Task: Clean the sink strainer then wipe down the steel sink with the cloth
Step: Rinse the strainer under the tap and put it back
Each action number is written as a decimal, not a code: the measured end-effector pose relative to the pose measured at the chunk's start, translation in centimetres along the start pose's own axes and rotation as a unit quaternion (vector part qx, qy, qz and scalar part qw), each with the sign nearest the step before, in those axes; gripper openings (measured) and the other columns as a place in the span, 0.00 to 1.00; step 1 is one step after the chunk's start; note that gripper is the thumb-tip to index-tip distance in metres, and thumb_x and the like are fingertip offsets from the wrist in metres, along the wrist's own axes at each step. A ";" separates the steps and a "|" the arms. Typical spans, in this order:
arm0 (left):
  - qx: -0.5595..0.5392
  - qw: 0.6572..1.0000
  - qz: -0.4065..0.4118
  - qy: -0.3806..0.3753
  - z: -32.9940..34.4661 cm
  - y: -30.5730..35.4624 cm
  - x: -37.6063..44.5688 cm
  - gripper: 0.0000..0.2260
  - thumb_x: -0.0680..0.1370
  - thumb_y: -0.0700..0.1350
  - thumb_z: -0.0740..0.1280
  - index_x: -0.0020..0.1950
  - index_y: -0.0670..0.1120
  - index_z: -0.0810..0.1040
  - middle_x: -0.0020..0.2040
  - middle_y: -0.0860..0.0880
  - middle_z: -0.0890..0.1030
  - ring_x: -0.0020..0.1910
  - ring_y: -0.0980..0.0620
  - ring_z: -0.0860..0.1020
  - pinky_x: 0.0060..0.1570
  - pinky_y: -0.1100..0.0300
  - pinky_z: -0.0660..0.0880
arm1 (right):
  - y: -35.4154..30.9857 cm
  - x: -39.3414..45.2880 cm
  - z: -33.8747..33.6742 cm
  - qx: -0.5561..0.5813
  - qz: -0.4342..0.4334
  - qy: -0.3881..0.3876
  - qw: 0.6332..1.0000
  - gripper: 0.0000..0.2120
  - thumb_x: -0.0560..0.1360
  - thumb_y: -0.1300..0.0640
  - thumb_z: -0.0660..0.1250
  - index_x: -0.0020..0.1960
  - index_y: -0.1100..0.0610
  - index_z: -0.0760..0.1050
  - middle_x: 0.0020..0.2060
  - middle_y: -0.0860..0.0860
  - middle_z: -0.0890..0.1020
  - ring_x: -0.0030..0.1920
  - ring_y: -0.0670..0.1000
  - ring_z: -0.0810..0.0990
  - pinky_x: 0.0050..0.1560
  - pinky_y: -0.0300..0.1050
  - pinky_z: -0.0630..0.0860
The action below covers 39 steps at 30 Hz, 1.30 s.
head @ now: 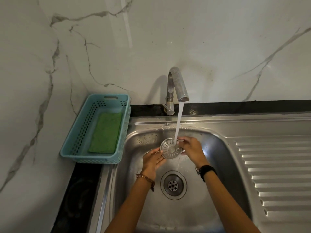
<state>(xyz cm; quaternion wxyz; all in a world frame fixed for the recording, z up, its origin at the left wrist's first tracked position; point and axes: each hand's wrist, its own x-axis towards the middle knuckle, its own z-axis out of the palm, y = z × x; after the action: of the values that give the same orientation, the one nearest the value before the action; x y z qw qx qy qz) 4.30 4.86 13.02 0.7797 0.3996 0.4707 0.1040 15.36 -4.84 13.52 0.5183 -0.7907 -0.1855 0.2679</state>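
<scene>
Both hands (171, 153) clamp the strainer (170, 148) under running water over steel sink (227, 158)

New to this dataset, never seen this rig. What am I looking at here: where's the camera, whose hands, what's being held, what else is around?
There is no robot. One wide-angle camera sits on a person's head and looks down at their own bare hands, so the arms enter from the bottom of the picture.

The left hand and right hand hold a round metal sink strainer between them, under water running from the tap. They work over a steel sink; the open drain sits below the hands, with a ribbed draining board to the right.

To the left, on the counter, a blue plastic basket holds a folded green cloth, not yet touched.
</scene>
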 end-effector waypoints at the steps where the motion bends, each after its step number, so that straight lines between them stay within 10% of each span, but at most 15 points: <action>1: -0.004 1.000 -0.013 -0.006 -0.1 -0.2 0.0 0.12 0.76 0.33 0.63 0.60 0.35 0.74 0.61 0.35 0.76 0.46 0.47 0.79 0.56 0.54 0.73 | -0.1 -0.1 -0.1 -0.032 -0.038 0.001 0.999 0.10 0.76 0.66 0.62 0.56 0.64 0.78 0.51 0.58 0.81 0.46 0.50 0.79 0.42 0.35 0.77; 7: -0.009 0.999 0.033 -0.032 0.6 -0.2 0.0 0.05 0.75 0.35 0.66 0.49 0.40 0.77 0.49 0.40 0.80 0.43 0.49 0.80 0.47 0.60 0.79 | 1.9 -1.5 -1.2 -0.011 -0.131 0.062 0.989 0.08 0.76 0.63 0.65 0.52 0.56 0.78 0.46 0.46 0.82 0.48 0.42 0.80 0.47 0.30 0.77; 10: 0.040 0.996 0.073 -0.028 1.0 0.2 0.1 0.07 0.73 0.35 0.69 0.51 0.38 0.78 0.46 0.43 0.81 0.38 0.53 0.79 0.34 0.70 0.79 | 3.5 -1.8 -1.0 0.098 -0.061 0.068 0.991 0.08 0.75 0.66 0.64 0.51 0.57 0.78 0.48 0.52 0.83 0.48 0.47 0.81 0.46 0.42 0.81; 17: 0.010 1.000 -0.008 0.014 -0.4 -0.2 0.3 0.02 0.76 0.38 0.66 0.43 0.42 0.76 0.40 0.45 0.79 0.37 0.53 0.78 0.30 0.69 0.78 | 3.3 -0.4 1.4 0.125 0.069 0.009 0.990 0.10 0.77 0.67 0.61 0.55 0.68 0.77 0.44 0.57 0.81 0.36 0.47 0.79 0.29 0.31 0.77; 24: -0.071 0.992 -0.094 -0.047 -0.6 -1.0 1.1 0.16 0.80 0.46 0.58 0.62 0.36 0.69 0.56 0.37 0.74 0.61 0.40 0.72 0.59 0.50 0.70 | 1.9 -1.4 -0.2 0.040 -0.100 0.007 0.994 0.05 0.76 0.61 0.65 0.49 0.53 0.77 0.45 0.46 0.82 0.47 0.45 0.81 0.45 0.38 0.79; 27: -0.124 0.983 -0.115 -0.067 0.2 -0.3 1.3 0.08 0.78 0.40 0.62 0.52 0.37 0.74 0.49 0.38 0.77 0.53 0.42 0.76 0.56 0.50 0.75 | 2.7 -1.8 -1.0 0.131 -0.122 -0.011 0.984 0.04 0.75 0.63 0.65 0.48 0.59 0.78 0.49 0.51 0.83 0.51 0.46 0.81 0.52 0.37 0.78; 30: -0.140 0.984 -0.091 -0.063 0.8 0.6 1.7 0.05 0.75 0.30 0.62 0.47 0.37 0.76 0.48 0.40 0.78 0.47 0.47 0.78 0.42 0.60 0.80 | 4.3 -1.6 -1.7 0.193 -0.087 -0.022 0.977 0.05 0.74 0.65 0.65 0.43 0.58 0.78 0.56 0.50 0.82 0.59 0.46 0.79 0.57 0.39 0.75; 36: -0.084 0.993 -0.015 -0.081 0.3 1.5 2.1 0.22 0.72 0.27 0.64 0.64 0.40 0.71 0.59 0.40 0.76 0.49 0.48 0.79 0.54 0.56 0.77 | 4.7 -0.2 -0.8 0.363 0.166 -0.067 0.914 0.09 0.77 0.67 0.60 0.52 0.59 0.77 0.46 0.53 0.84 0.49 0.51 0.83 0.40 0.37 0.81; 39: -0.007 0.998 -0.006 -0.062 -0.4 1.4 1.9 0.22 0.72 0.30 0.66 0.65 0.44 0.71 0.60 0.43 0.78 0.56 0.44 0.77 0.60 0.50 0.73 | 3.3 0.5 -0.9 0.292 0.115 -0.094 0.945 0.12 0.73 0.66 0.66 0.54 0.54 0.75 0.51 0.52 0.82 0.50 0.48 0.81 0.45 0.36 0.80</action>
<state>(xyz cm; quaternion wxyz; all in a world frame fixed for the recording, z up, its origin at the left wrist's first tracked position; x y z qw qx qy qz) 5.31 7.03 12.72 0.8109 0.3967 0.4230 0.0778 16.38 -6.54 10.68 0.6722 -0.5922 -0.0546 0.4410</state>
